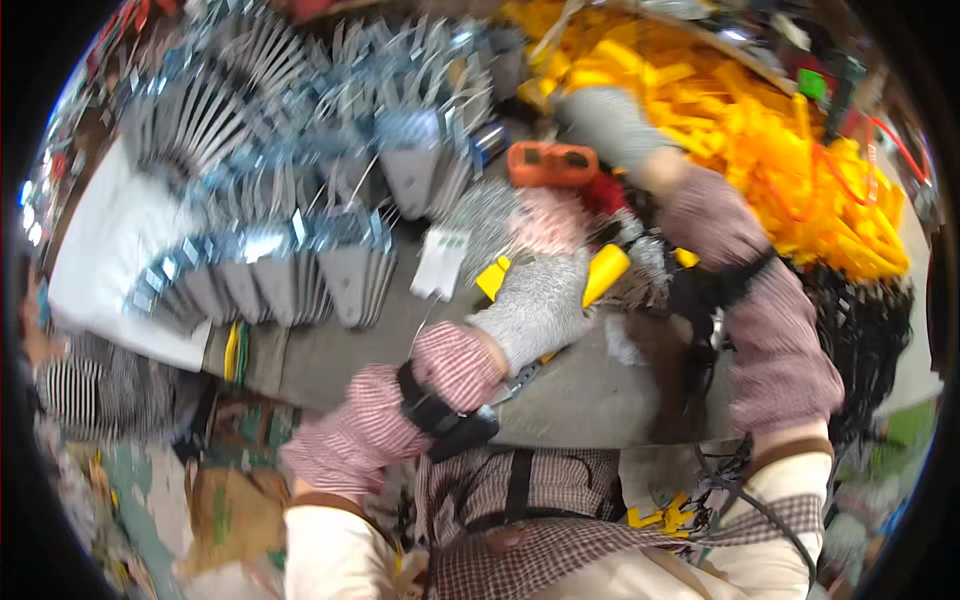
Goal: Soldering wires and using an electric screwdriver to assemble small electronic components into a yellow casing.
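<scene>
My left hand, in a grey knit glove, is closed around a yellow plastic piece just above the grey table; a second yellow end sticks out on its left side. My right hand, also grey-gloved and blurred, reaches to the far side and rests at the edge of a big heap of yellow plastic parts. Blur hides whether it holds anything. An orange tool lies just below and left of it.
Rows of stacked grey metal plates with shiny tabs fill the left and back of the table. A white sheet lies at the left. A white tag sits near the plates. Black mesh is on the right. A person's striped sleeve shows at far left.
</scene>
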Demonstrator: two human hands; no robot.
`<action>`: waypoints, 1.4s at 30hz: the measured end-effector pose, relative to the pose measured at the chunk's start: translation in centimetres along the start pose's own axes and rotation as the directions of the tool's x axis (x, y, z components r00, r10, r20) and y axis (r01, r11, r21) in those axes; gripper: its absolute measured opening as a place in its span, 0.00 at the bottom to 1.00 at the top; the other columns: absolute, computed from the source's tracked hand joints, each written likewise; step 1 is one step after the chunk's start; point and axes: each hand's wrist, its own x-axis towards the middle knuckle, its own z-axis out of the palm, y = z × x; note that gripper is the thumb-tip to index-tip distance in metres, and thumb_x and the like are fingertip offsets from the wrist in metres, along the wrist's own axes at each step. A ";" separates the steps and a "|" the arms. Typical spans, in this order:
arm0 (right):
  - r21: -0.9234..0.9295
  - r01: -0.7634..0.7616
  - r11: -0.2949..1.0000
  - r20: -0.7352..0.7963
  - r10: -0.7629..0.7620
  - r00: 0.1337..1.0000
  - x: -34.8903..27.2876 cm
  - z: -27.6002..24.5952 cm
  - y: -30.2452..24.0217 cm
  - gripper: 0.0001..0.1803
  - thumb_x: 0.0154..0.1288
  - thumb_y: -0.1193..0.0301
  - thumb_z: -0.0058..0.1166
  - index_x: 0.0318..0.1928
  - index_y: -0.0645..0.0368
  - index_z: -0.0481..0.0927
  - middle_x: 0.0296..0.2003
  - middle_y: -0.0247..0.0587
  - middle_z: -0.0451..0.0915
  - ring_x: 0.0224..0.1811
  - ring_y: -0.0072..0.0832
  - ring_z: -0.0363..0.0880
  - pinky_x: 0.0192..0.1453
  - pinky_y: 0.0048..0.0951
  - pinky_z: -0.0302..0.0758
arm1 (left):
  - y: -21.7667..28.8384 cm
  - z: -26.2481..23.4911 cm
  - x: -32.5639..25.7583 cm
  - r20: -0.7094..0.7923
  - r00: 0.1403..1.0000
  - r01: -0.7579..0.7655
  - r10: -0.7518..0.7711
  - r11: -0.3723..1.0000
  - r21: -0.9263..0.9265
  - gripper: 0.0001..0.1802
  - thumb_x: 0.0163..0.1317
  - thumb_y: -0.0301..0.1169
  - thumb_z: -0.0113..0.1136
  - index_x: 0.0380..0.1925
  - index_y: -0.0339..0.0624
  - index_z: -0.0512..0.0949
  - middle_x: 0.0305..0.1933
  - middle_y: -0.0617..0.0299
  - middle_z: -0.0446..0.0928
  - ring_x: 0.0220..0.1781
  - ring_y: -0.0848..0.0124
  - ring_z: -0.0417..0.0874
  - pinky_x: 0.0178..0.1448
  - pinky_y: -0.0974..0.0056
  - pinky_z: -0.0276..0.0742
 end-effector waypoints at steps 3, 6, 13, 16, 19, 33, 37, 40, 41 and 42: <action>0.503 0.227 0.834 -0.442 0.022 0.897 -6.1 -0.3 -1.0 0.22 0.63 0.70 0.60 0.58 0.57 0.81 0.49 0.49 0.84 0.49 0.37 0.86 0.54 0.32 0.82 | -0.1 -4.9 -11.0 -0.071 0.995 0.067 -0.067 0.998 -0.003 0.22 0.52 0.38 0.69 0.45 0.40 0.78 0.40 0.46 0.82 0.45 0.45 0.84 0.51 0.47 0.78; 0.959 0.241 0.147 -0.229 -0.095 0.969 -17.3 -0.4 -9.9 0.27 0.65 0.69 0.62 0.64 0.60 0.75 0.57 0.42 0.79 0.57 0.29 0.81 0.61 0.29 0.79 | -5.7 -1.2 -26.7 -0.107 0.903 0.416 -0.415 0.909 -0.013 0.24 0.50 0.36 0.71 0.48 0.40 0.79 0.41 0.47 0.81 0.45 0.45 0.82 0.52 0.48 0.77; 0.876 0.394 0.277 0.045 -0.861 0.506 -23.0 0.6 -21.2 0.26 0.65 0.63 0.64 0.63 0.54 0.77 0.59 0.45 0.76 0.63 0.46 0.75 0.66 0.43 0.73 | -12.5 19.0 -62.7 0.444 0.367 0.737 -0.818 0.546 0.397 0.28 0.55 0.38 0.66 0.59 0.49 0.79 0.52 0.46 0.81 0.58 0.48 0.81 0.63 0.46 0.75; 0.905 0.288 0.314 0.069 -0.776 0.628 -24.0 1.4 -19.7 0.21 0.67 0.64 0.63 0.58 0.56 0.80 0.55 0.45 0.79 0.61 0.45 0.77 0.66 0.43 0.73 | -9.1 25.9 -70.4 0.191 0.498 0.656 -0.846 0.512 0.555 0.32 0.59 0.35 0.62 0.67 0.50 0.73 0.67 0.45 0.70 0.73 0.47 0.66 0.78 0.41 0.56; 0.893 0.210 0.399 0.141 -0.689 0.711 -23.1 0.1 -20.4 0.17 0.67 0.66 0.62 0.54 0.59 0.81 0.52 0.44 0.81 0.59 0.45 0.78 0.65 0.42 0.74 | -10.8 27.8 -67.3 0.241 0.412 0.757 -0.878 0.478 0.445 0.31 0.60 0.33 0.62 0.66 0.47 0.72 0.68 0.45 0.68 0.73 0.46 0.65 0.78 0.40 0.54; 0.908 0.136 0.398 0.016 -0.355 0.935 -23.7 0.2 -13.4 0.18 0.72 0.65 0.57 0.57 0.60 0.81 0.54 0.48 0.81 0.58 0.44 0.79 0.63 0.39 0.75 | -14.4 -11.8 -8.4 -0.391 0.920 0.266 0.006 0.723 0.638 0.20 0.61 0.26 0.53 0.55 0.44 0.79 0.47 0.54 0.80 0.54 0.54 0.80 0.58 0.51 0.74; 0.873 -0.375 0.311 0.314 0.228 0.922 -27.5 2.8 -4.7 0.11 0.70 0.72 0.55 0.45 0.66 0.84 0.38 0.47 0.86 0.43 0.39 0.85 0.53 0.35 0.80 | -4.5 -9.6 -9.6 -0.321 0.929 0.091 0.184 0.726 0.681 0.19 0.60 0.33 0.58 0.52 0.43 0.79 0.39 0.57 0.77 0.46 0.60 0.81 0.48 0.53 0.77; 0.683 -0.258 0.683 0.009 0.345 0.938 -23.8 5.2 0.1 0.11 0.71 0.71 0.55 0.46 0.65 0.83 0.40 0.52 0.85 0.45 0.46 0.85 0.50 0.36 0.80 | -0.8 -0.1 -9.2 0.021 0.999 0.022 -0.036 0.884 0.466 0.20 0.59 0.39 0.64 0.50 0.44 0.81 0.40 0.59 0.78 0.49 0.58 0.81 0.52 0.51 0.75; 0.627 -0.245 0.740 -0.052 0.353 0.934 -21.9 5.6 1.0 0.11 0.70 0.71 0.55 0.48 0.65 0.82 0.41 0.53 0.84 0.46 0.49 0.84 0.50 0.37 0.79 | -0.6 2.3 -9.3 0.097 0.985 0.103 -0.145 0.933 0.345 0.19 0.59 0.39 0.66 0.49 0.46 0.82 0.42 0.58 0.78 0.51 0.55 0.80 0.59 0.48 0.73; 0.553 -0.206 0.807 -0.144 0.337 0.931 -20.6 6.0 2.2 0.11 0.69 0.72 0.55 0.48 0.64 0.82 0.43 0.53 0.84 0.48 0.51 0.83 0.51 0.40 0.79 | -0.4 2.3 -9.1 0.054 0.998 0.019 -0.039 0.947 0.321 0.23 0.58 0.43 0.67 0.51 0.45 0.81 0.45 0.57 0.77 0.54 0.54 0.79 0.62 0.47 0.72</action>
